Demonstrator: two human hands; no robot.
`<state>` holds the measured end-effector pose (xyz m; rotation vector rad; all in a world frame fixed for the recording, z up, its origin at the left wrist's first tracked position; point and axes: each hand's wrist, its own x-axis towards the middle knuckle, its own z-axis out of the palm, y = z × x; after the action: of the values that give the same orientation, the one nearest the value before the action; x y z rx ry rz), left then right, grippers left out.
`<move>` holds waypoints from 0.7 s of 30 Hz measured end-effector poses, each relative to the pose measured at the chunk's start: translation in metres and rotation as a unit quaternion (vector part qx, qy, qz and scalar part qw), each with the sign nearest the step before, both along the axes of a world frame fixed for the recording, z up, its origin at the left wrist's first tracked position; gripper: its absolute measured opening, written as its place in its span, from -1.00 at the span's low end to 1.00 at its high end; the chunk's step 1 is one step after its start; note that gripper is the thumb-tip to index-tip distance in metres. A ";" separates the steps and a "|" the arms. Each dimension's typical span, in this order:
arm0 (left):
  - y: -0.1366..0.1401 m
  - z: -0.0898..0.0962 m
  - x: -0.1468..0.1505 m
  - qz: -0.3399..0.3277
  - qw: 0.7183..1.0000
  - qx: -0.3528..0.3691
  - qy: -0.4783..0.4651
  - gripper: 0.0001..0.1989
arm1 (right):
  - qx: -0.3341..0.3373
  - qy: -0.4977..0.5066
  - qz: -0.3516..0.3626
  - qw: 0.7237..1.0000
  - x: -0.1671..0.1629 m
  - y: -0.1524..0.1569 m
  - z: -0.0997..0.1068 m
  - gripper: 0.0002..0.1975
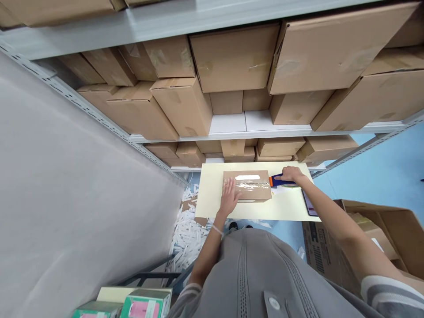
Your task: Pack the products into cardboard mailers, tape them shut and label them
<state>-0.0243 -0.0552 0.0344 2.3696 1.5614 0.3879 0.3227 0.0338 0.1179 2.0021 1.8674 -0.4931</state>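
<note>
Brown and taped, the box lies under the spread left hand – braced, seemingly, against sliding – while the right hand grips a tape dispenser at the box's right end.

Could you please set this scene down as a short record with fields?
Left hand: laid on the cardboard box
Right hand: gripping a blue-and-orange tool, probably a tape dispenser, at the box's right end
Box top: shiny clear tape and a white patch
Surface: pale yellow tabletop; a dark-edged device lies near its right edge
Ahead: shelf rack with brown cartons
Floor, left: white paper-like strips
Right side: large open carton
</note>
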 end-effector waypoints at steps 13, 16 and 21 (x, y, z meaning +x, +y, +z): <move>-0.012 -0.029 -0.028 0.233 0.933 -0.151 -0.228 -0.61 | -0.003 0.144 -0.129 0.981 0.041 -0.027 -0.042 -0.36; 0.005 -0.007 -0.033 0.276 0.933 -0.154 -0.173 -0.64 | -0.007 0.252 -0.213 0.944 0.040 -0.031 -0.046 -0.41; 0.036 0.022 -0.051 0.327 0.929 -0.157 -0.078 -0.48 | -0.045 0.471 -0.307 0.826 0.013 -0.044 -0.056 -0.57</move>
<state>-0.0755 -0.0190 0.0564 1.5000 2.1165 0.4055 0.3359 -0.0101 0.0615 2.4934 1.4467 -2.0089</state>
